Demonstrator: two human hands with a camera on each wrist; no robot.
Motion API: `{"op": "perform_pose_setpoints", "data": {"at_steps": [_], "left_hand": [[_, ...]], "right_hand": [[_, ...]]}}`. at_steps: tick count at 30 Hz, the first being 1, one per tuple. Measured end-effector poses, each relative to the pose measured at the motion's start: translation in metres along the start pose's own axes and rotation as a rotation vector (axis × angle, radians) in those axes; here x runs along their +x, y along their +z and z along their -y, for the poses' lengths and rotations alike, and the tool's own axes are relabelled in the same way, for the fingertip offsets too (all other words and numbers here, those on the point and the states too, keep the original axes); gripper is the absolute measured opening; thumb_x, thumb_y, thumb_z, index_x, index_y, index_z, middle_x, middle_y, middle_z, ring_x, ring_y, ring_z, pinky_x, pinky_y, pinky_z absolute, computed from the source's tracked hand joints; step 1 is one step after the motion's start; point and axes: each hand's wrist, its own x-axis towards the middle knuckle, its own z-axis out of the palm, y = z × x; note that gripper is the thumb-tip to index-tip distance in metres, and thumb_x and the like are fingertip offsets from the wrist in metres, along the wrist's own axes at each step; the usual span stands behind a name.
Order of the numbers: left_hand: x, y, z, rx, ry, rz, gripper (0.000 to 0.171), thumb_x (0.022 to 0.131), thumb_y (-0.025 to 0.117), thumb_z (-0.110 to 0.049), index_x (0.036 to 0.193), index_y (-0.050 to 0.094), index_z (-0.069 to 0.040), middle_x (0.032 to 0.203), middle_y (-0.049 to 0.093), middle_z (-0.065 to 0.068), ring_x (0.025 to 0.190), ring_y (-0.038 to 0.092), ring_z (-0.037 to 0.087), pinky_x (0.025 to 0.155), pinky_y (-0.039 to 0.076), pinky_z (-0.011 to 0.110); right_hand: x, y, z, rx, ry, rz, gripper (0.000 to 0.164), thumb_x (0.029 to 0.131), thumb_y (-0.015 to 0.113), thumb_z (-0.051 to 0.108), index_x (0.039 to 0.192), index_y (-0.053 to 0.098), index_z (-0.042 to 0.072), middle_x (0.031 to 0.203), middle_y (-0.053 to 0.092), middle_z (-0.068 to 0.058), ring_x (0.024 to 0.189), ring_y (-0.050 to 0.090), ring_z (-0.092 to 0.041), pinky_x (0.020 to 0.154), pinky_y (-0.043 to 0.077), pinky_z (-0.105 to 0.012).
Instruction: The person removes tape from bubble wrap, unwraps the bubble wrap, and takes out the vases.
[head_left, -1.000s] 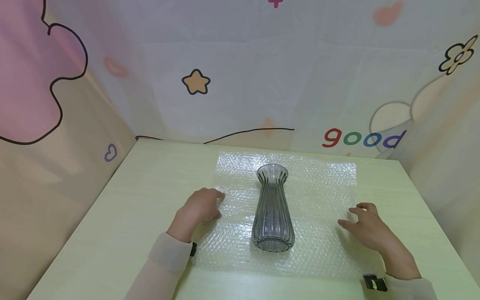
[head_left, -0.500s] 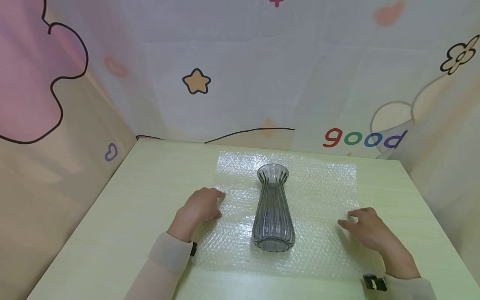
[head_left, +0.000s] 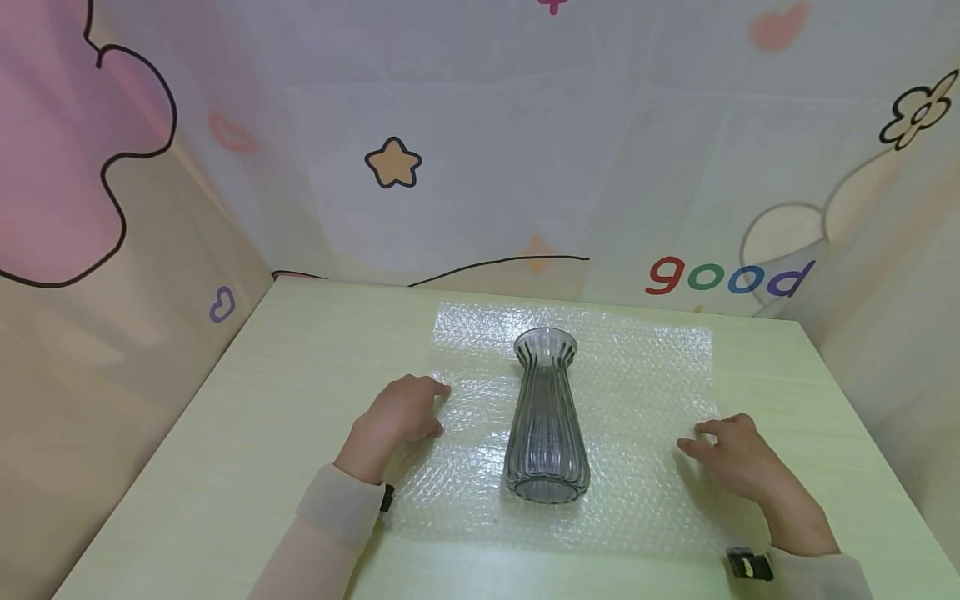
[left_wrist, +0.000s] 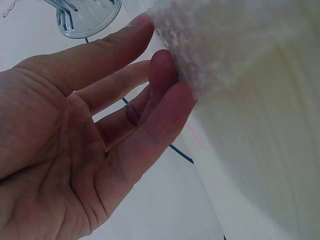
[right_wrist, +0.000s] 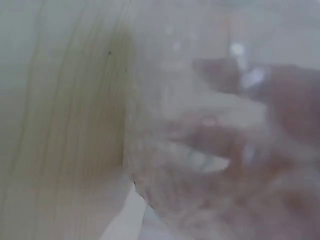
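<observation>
A grey ribbed glass vase [head_left: 547, 417] lies on its side on a sheet of bubble wrap [head_left: 630, 500], its flared mouth toward the back. My left hand [head_left: 401, 410] is at the wrap's left edge; in the left wrist view its thumb [left_wrist: 112, 50] and bent fingers [left_wrist: 150, 132] stand apart, tips right at the wrap. Over the right edge, my right hand [head_left: 738, 462] has thumb and forefinger spread, tips at the wrap. In the right wrist view the wrap [right_wrist: 160, 100] covers that hand [right_wrist: 295, 105], blurring its fingers. Neither hand touches the vase.
The pale wooden table [head_left: 225, 433] carries the wrap and extends past it on both sides. A printed curtain [head_left: 487, 183] rises along the back edge and both sides. Dark wrist straps [head_left: 750, 565] show at the cuffs.
Over the last second my right hand's fingers have drawn in a little and lowered toward the wrap's right edge. The left hand, vase and wrap have stayed in place.
</observation>
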Motion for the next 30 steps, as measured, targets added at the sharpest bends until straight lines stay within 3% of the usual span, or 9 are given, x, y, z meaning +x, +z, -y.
{"op": "perform_pose_setpoints", "data": {"at_steps": [14, 22, 30], "left_hand": [[-0.0032, -0.0032, -0.0030, -0.008, 0.005, 0.005, 0.060, 0.086, 0.083, -0.011, 0.143, 0.064, -0.013, 0.147, 0.062, 0.012, 0.138, 0.055, 0.039, 0.113, 0.047, 0.053], [-0.0001, -0.0017, -0.0008, -0.009, 0.008, 0.004, 0.060, 0.086, 0.084, -0.011, 0.143, 0.064, -0.013, 0.148, 0.061, 0.011, 0.139, 0.054, 0.039, 0.113, 0.046, 0.052], [-0.0006, -0.0007, 0.0008, -0.012, -0.004, 0.010, 0.060, 0.086, 0.084, -0.011, 0.143, 0.064, -0.014, 0.147, 0.062, 0.012, 0.139, 0.054, 0.038, 0.113, 0.046, 0.053]], "right_hand": [[0.0018, -0.0015, -0.0001, 0.005, 0.046, 0.015, 0.061, 0.104, 0.056, 0.034, 0.134, 0.054, -0.019, 0.121, 0.050, -0.039, 0.104, 0.058, -0.043, 0.081, 0.056, -0.053], [0.0045, -0.0033, -0.0056, 0.017, 0.039, 0.028, 0.062, 0.106, 0.053, 0.037, 0.135, 0.053, -0.018, 0.129, 0.047, -0.043, 0.114, 0.053, -0.050, 0.083, 0.056, -0.055], [0.0079, -0.0050, -0.0097, 0.035, 0.025, 0.047, 0.059, 0.108, 0.051, 0.035, 0.135, 0.056, -0.017, 0.133, 0.055, -0.044, 0.118, 0.059, -0.055, 0.084, 0.059, -0.055]]}}
